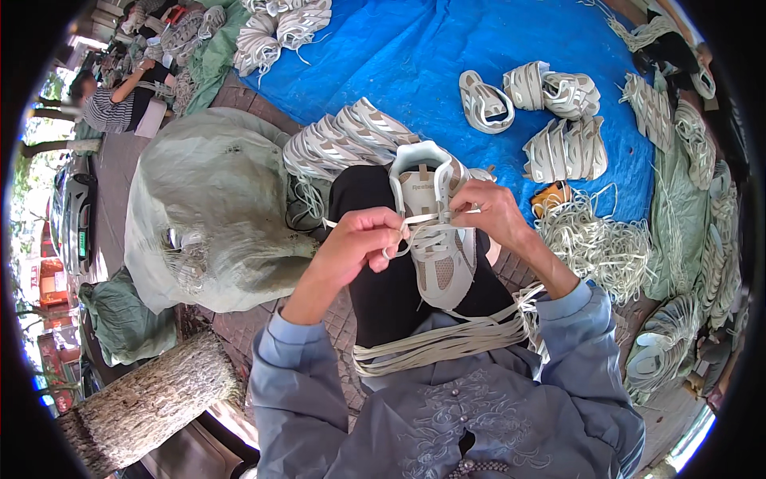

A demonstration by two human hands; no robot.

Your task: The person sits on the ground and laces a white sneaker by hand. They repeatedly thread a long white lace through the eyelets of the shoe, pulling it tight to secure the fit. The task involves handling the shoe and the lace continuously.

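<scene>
Both my grips are pinched tight on the white lace (415, 227), left hand (359, 243) and right hand (487, 211) over the grey sneaker (439, 255) on my lap.

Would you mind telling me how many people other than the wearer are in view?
1: a person in a striped top sits at the upper left, beyond the large grey-green sack. Others may be hidden past the picture's rim.

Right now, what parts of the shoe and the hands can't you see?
Head view only:
- Shoe: its sole is turned away, against the lap.
- Lace: the ends vanish inside the left hand and under the right hand, so any knot is hidden.
- Fingertips of both hands: curled out of sight.
- Big grey-green sack: its contents are covered.
</scene>
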